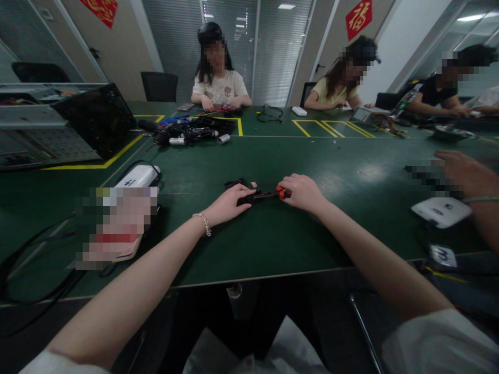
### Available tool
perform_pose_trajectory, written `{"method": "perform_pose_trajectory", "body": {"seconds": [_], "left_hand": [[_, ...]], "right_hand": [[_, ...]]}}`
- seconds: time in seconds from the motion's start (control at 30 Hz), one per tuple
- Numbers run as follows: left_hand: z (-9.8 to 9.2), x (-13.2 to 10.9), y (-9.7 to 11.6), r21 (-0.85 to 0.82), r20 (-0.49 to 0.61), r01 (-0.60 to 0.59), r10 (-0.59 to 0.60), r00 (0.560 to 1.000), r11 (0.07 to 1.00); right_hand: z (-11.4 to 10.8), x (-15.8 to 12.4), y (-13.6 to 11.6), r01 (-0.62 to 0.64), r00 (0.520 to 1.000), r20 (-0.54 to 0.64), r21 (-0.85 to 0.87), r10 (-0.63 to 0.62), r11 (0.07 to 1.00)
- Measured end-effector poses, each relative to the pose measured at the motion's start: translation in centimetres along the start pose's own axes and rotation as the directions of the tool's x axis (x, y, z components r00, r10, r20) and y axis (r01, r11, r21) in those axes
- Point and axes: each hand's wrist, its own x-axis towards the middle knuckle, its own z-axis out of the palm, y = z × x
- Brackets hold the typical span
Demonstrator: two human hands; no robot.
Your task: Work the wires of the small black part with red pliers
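On the green table before me, my left hand (230, 203) is closed round a small black part (247, 199), its fingers over the top and the thumb below. My right hand (303, 192) grips a red-handled hand tool (284, 192), which looks like pliers. The tool's dark, narrow end points left and meets the black part; whether its jaws bite on it is too small to tell. Just beyond my left hand lie a black piece (235, 183) and a little pale scrap (254, 184).
A blurred-out phone-like item (117, 228), a white device (136, 177) and black cables lie left. An open computer case (39, 130) stands behind them. A tangle of cables (187, 130) lies ahead. At right are a co-worker's hand (458, 174) and another white device (442, 211). Several people sit opposite.
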Motion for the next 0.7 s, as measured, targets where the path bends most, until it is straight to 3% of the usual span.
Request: {"method": "perform_pose_trajectory", "body": {"seconds": [0.7], "left_hand": [[0.08,0.02,0.00,-0.008,-0.001,0.001,-0.001,1.000,1.000]], "right_hand": [[0.16,0.00,0.09,0.009,1.000,-0.007,-0.014,-0.009,1.000]]}}
